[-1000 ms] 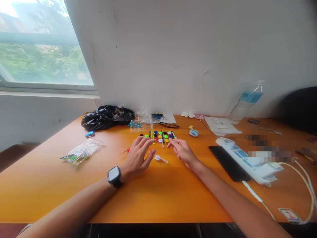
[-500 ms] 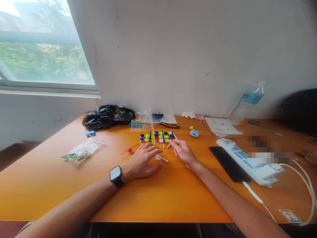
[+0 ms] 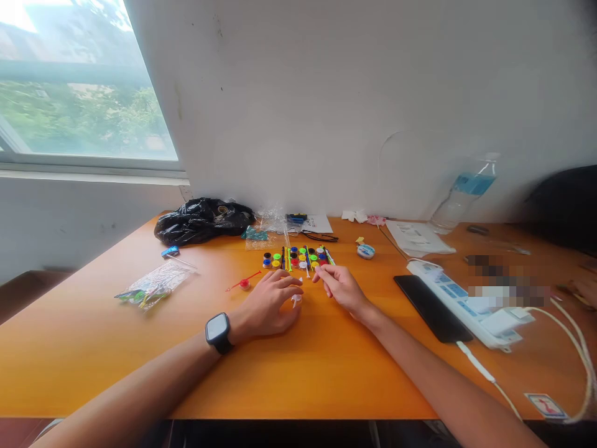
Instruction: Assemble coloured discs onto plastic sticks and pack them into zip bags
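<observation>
My left hand [image 3: 268,302], with a watch on the wrist, rests on the table with its fingers curled. Between its thumb and fingertips is a small white plastic piece [image 3: 296,300], partly hidden by the fingers. Across from it, my right hand [image 3: 342,289] is closed in a pinch; whatever is in its fingertips is too small to make out. Beyond both hands sit rows of small coloured round pieces [image 3: 267,259] with thin coloured plastic sticks [image 3: 289,259] among them. A red round piece [image 3: 244,284] lies by a red stick [image 3: 249,279] left of my left hand.
At left lie a clear bag of parts [image 3: 156,286] and a black plastic bag [image 3: 200,221]. A round white case [image 3: 366,251] stands behind my right hand. Further right are a phone [image 3: 431,308], a power strip [image 3: 450,292] with cables, and a bottle [image 3: 461,196].
The white piece has turned: its stem pointed right and now points away from me. My right hand has shifted slightly left, and my left hand has drawn in closer around the piece.
</observation>
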The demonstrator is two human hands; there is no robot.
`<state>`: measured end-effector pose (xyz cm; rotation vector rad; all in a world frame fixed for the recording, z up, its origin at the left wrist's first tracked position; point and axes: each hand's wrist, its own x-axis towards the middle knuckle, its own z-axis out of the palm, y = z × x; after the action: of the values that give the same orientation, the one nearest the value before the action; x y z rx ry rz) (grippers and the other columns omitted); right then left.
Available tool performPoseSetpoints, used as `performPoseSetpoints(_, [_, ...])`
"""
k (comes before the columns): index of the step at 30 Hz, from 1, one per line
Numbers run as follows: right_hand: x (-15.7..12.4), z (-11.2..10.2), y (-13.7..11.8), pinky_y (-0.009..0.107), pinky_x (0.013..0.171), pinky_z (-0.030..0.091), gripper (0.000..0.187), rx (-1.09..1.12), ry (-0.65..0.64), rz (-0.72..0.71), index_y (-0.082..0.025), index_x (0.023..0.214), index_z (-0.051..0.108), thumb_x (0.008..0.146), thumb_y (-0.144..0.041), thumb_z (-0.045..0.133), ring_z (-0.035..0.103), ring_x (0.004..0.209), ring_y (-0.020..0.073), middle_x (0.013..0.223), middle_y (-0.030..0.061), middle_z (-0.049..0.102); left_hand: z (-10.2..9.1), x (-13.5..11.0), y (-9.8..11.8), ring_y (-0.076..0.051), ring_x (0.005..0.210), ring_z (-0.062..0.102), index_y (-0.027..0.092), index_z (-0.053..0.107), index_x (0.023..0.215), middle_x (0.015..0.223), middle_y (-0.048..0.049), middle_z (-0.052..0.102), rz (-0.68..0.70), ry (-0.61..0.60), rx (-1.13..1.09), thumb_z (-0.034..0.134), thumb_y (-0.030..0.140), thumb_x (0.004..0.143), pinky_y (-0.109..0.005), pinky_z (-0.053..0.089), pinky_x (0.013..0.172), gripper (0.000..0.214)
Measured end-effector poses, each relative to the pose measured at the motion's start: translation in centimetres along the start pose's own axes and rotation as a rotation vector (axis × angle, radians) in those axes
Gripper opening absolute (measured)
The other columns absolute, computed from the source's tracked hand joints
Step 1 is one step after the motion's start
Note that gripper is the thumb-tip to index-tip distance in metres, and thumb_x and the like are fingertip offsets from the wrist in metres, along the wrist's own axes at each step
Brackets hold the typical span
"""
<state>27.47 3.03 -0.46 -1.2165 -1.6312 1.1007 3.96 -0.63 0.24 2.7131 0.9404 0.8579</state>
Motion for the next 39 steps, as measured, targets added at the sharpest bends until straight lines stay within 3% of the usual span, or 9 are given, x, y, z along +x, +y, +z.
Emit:
performPoseSetpoints(3, [-0.1,0.1,0.2,0.027,0.052,0.033,0.047,-0.002,-0.014,-0.004,-0.019,0.078,0.070,0.097,-0.060,0.058,0.042,0.047,0.0129,0.049,-0.0044,0.045,0.2,0.0,-0.3,-0.028,0.107,0.066,0.022,0.071,0.096,0.119,-0.0090,0.075,-0.019,0.004,-0.004,0.060,0.011,0.090,-0.045,0.056,0.096,0.017])
performPoseSetpoints(6, [-0.1,0.2,0.3,0.027,0.052,0.032,0.047,-0.017,-0.027,-0.012,-0.018,0.079,0.070,0.098,-0.060,0.057,0.042,0.048,0.0127,0.050,-0.0047,0.045,0.2,-0.1,-0.7,-0.026,0.095,0.070,0.020,0.068,0.085,0.104,-0.0083,0.076,-0.053,-0.020,-0.004,0.063,0.014,0.090,-0.040,0.057,0.088,0.010])
performPoseSetpoints(9, [-0.1,0.2,0.3,0.027,0.053,0.033,0.049,-0.039,-0.037,-0.015,-0.018,0.079,0.069,0.098,-0.061,0.057,0.044,0.049,0.0130,0.051,-0.0049,0.044,0.0,-0.3,-1.0,-0.023,0.086,0.071,0.020,0.067,0.080,0.094,-0.0071,0.074,-0.094,-0.049,0.020,0.067,0.026,0.095,-0.035,0.056,0.078,0.016])
performPoseSetpoints(14, [-0.3,0.4,0.5,0.028,0.053,0.033,0.047,-0.088,-0.048,-0.076,-0.019,0.078,0.067,0.100,-0.058,0.054,0.042,0.051,0.0132,0.055,-0.0044,0.045,-0.6,-0.6,-1.4,-0.017,0.074,0.067,0.019,0.064,0.082,0.091,-0.0045,0.071,-0.083,-0.111,0.113,0.055,0.016,0.102,-0.030,0.049,0.067,0.022])
performPoseSetpoints(19, [-1.4,1.5,1.3,0.028,0.057,0.031,0.039,-0.307,-0.100,-0.256,-0.020,0.078,0.063,0.105,-0.046,0.054,0.042,0.057,0.0128,0.062,-0.0035,0.049,-1.5,-1.2,-2.8,-0.025,0.094,0.069,0.020,0.066,0.092,0.095,-0.0052,0.073,0.003,-0.117,0.271,0.057,0.019,0.102,-0.041,0.053,0.087,0.013])
performPoseSetpoints(26, [-2.5,2.8,0.5,0.030,0.078,0.048,0.008,-0.626,-0.167,-0.469,-0.023,0.105,0.067,0.100,-0.026,0.062,0.065,0.088,0.0199,0.099,0.0048,0.071,-4.5,-5.3,-4.3,-0.027,0.132,0.061,0.025,0.062,0.132,0.134,-0.0075,0.069,-0.047,-0.114,0.219,0.048,0.027,0.110,-0.046,0.051,0.112,0.026])
performPoseSetpoints(31, [-2.3,2.8,0.3,0.037,0.096,0.054,0.024,-0.715,-0.222,-0.492,-0.023,0.124,0.067,0.102,-0.030,0.059,0.069,0.115,0.0250,0.130,0.0093,0.071,-6.4,-9.3,-7.5,-0.030,0.130,0.065,0.028,0.058,0.140,0.153,-0.0084,0.059,-0.220,-0.120,0.295,0.048,0.039,0.110,-0.046,0.058,0.105,0.033])
performPoseSetpoints(33, [-2.2,2.9,0.5,0.042,0.107,0.053,0.035,-0.731,-0.230,-0.481,-0.022,0.136,0.064,0.103,-0.034,0.058,0.065,0.129,0.0279,0.146,0.0111,0.065,-6.6,-10.4,-8.9,-0.033,0.139,0.059,0.028,0.049,0.152,0.160,-0.0109,0.053,-0.300,-0.089,0.318,0.048,0.045,0.110,-0.050,0.055,0.110,0.046])
performPoseSetpoints(39, [-1.8,3.5,0.4,0.053,0.117,0.048,0.054,-0.831,-0.267,-0.410,-0.023,0.155,0.055,0.106,-0.043,0.051,0.058,0.142,0.0338,0.168,0.0104,0.045,-6.2,-10.9,-9.9,-0.035,0.157,0.038,0.029,0.045,0.158,0.170,-0.0080,0.039,-0.312,-0.102,0.346,0.048,0.049,0.110,-0.055,0.046,0.121,0.052])
